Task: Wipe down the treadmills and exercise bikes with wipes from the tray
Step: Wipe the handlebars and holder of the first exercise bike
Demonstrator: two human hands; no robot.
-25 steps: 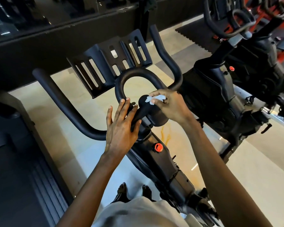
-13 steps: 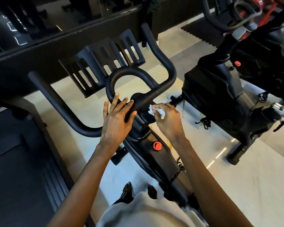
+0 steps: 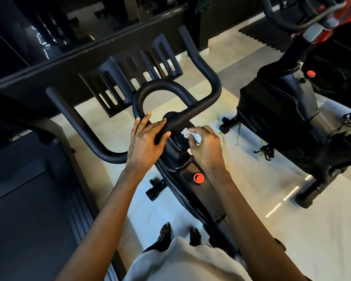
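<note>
At my eight o'clock I recorded a treadmill (image 3: 28, 199), its dark deck running out of the lower left of the view. At its three o'clock stood the exercise bike (image 3: 178, 191) under inspection, on a pale floor (image 3: 272, 209). Its handlebar (image 3: 83, 128) swept from ten o'clock round to two o'clock, with a closed loop at the centre and a slotted black holder (image 3: 130, 78) mounted at the loop's twelve o'clock.

The left hand (image 3: 146, 142) lay on the handlebar where the loop met the hub. Its fingers were nearly straight and spread across the bar, and the thumb was set against the stem at the hand's three o'clock. I noted that it gripped nothing and simply rested there.

Just beside it, at its three o'clock, the right hand (image 3: 207, 147) was curled, with thumb and fingertips pinching a crumpled white wipe (image 3: 190, 135). The wipe was held against the black stem below the hub, at the hub's five o'clock.

At the right hand's six o'clock a red knob (image 3: 198, 178) sat on the bike's frame. Bare feet (image 3: 165, 230) showed on the floor at the view's six o'clock, just above a white shirt (image 3: 186, 262).

At three o'clock stood a second bike (image 3: 282, 118), well apart from the first, carrying a second red knob (image 3: 310, 73). A black floor mat (image 3: 261, 37) lay at one o'clock.
</note>
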